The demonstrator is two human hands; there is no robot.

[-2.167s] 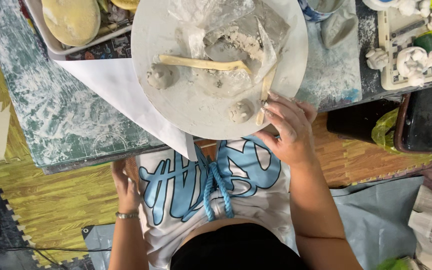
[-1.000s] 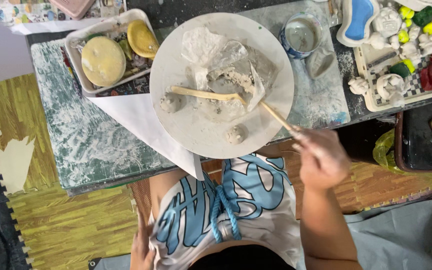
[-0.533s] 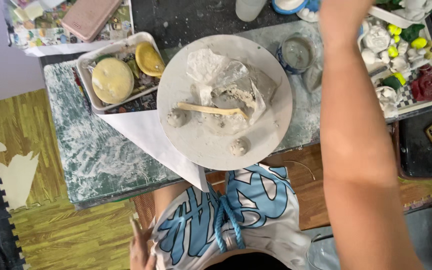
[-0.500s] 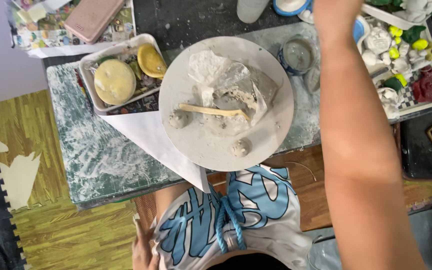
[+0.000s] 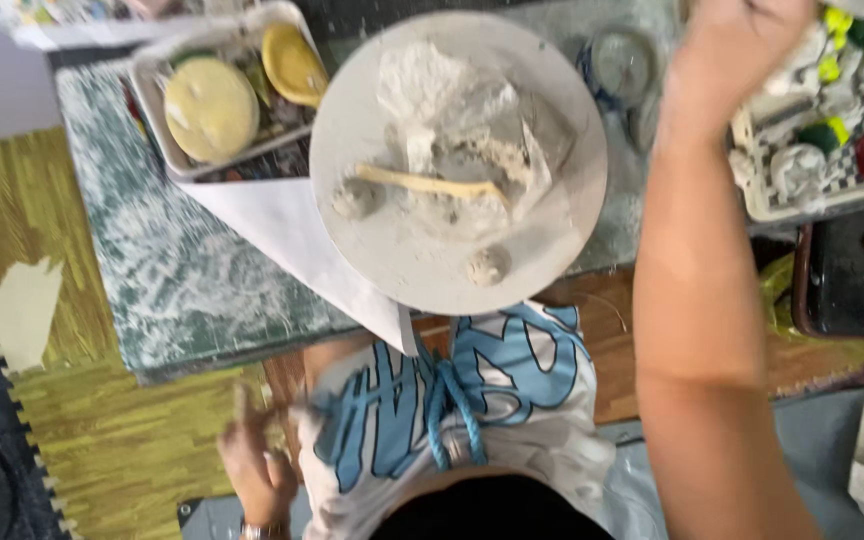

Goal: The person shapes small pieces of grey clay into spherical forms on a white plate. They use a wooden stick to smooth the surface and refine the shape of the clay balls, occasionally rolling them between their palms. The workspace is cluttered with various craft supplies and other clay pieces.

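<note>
While the right hand (image 5: 742, 50) is reaching far right over the tray of painted figures (image 5: 832, 130), its grip blurred beyond telling, the left hand (image 5: 257, 465) is hanging open-fingered near the lap; the forearm is risking knocking the clay-laden round board (image 5: 457, 160) overhanging the table's near edge.

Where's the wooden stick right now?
The wooden stick lies across the middle of the round board, beside the clay lumps, left of the raised right hand.
</note>
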